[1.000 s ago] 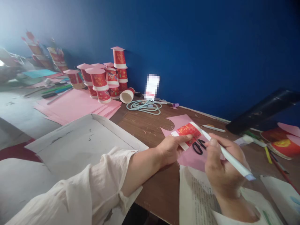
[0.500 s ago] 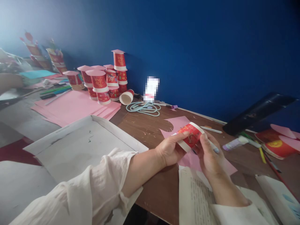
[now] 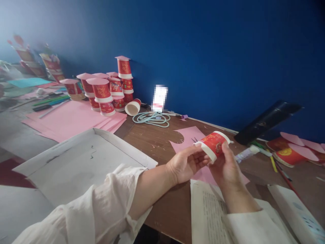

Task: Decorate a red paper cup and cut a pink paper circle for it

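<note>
A red paper cup (image 3: pixel 215 144) with gold print lies sideways between my two hands above the table. My right hand (image 3: pixel 225 166) grips it, thumb on the printed side, its other fingers mostly hidden behind the cup. At the cup's wide white rim, my left hand (image 3: pixel 184 166) has its thumb on the edge and its fingers curled below. Under the hands lies pink paper (image 3: pixel 189 134) with a rounded cut-out, and dark pointed tips (image 3: pixel 194 139) show on it. A glue stick (image 3: pixel 246 154) rests just right of my right hand.
Stacked red cups with pink paper tops (image 3: pixel 102 89) stand at the back left, by a cup on its side (image 3: pixel 133 107). Pink sheets (image 3: pixel 76 118), a white box lid (image 3: pixel 114 145), a coiled cable (image 3: pixel 152 119), a black cylinder (image 3: pixel 266 122) and an open book (image 3: pixel 205 210) surround the hands.
The cup has moved slightly right and turned, showing more of its wide rim. My left thumb has slid from the printed side to the rim. The view has shifted a little right.
</note>
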### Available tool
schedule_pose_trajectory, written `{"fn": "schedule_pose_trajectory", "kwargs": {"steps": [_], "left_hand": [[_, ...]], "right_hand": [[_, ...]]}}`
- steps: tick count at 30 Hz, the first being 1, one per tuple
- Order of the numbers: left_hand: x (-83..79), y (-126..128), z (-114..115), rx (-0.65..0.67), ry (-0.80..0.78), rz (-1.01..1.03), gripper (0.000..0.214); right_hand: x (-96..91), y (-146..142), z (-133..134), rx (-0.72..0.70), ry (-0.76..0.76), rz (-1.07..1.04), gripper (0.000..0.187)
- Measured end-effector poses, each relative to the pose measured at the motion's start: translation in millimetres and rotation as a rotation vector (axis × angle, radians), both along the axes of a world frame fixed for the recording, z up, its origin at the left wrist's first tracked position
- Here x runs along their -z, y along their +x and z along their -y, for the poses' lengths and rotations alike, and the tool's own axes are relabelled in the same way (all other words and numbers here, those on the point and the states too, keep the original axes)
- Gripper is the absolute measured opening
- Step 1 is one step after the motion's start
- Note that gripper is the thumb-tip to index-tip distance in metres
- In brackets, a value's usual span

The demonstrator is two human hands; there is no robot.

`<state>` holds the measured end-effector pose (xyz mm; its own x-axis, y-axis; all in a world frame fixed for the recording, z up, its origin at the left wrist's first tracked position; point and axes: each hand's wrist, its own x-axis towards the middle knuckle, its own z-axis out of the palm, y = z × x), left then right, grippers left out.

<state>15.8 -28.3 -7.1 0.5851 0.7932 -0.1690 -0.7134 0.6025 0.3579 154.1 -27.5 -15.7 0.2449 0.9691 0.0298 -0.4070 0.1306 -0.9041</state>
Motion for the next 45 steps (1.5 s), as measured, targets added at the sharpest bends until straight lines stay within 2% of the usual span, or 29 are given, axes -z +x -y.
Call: {"fn": "schedule_pose_trajectory", "kwargs": {"steps": [6,11,15,19,24,28,31,34,36,41,45], "left_hand": [[0.8,-0.9,4.5,0.013,0.130,-0.022,0.016],[-2.2,-0.9,2.4,-0.030,0.010,-0.052,0.011],[-1.3,-0.4,0.0,0.017,-0.063,-0.069,0.009],[-1.5,-1.5,1.2,0.044,-0.042,-0.070,0.008],[-0.3,-0.8,3.3,-0.025,0.055,-0.077,0.011],[2.8,1.4,1.0,-0.100,0.133,-0.098,0.017],[2.9,1.4,-2.7,-0.155,0.107,-0.138,0.019],[2.2,0.1,-5.8,-0.170,0.085,-0.146,0.018],[2.2,-0.7,-6.5,-0.156,0.088,-0.128,0.018],[2.8,-1.2,-4.6,-0.050,0.043,-0.137,0.017],[3.1,-1.2,-2.9,0.051,0.028,-0.199,0.019]], "right_hand": [[-2.5,6.5,0.1,0.019,0.030,-0.044,0.030],[-4.1,9.4,0.0,0.077,0.027,-0.108,0.027],[-9.1,8.7,3.5,0.102,-0.012,-0.115,0.033],[-12.0,4.6,5.9,0.122,-0.017,-0.081,0.035],[-4.8,13.1,-4.5,0.176,0.003,-0.070,0.034],[2.6,26.5,-8.9,0.357,0.006,0.044,0.031],[2.4,27.9,-1.4,0.572,0.040,0.281,0.032],[-0.6,21.3,7.1,0.631,0.144,0.463,0.036],[-1.4,16.5,8.1,0.585,0.161,0.425,0.039],[1.1,12.6,-3.8,0.307,0.093,0.074,0.043],[2.7,12.7,-7.9,0.232,0.092,0.026,0.043]]}}
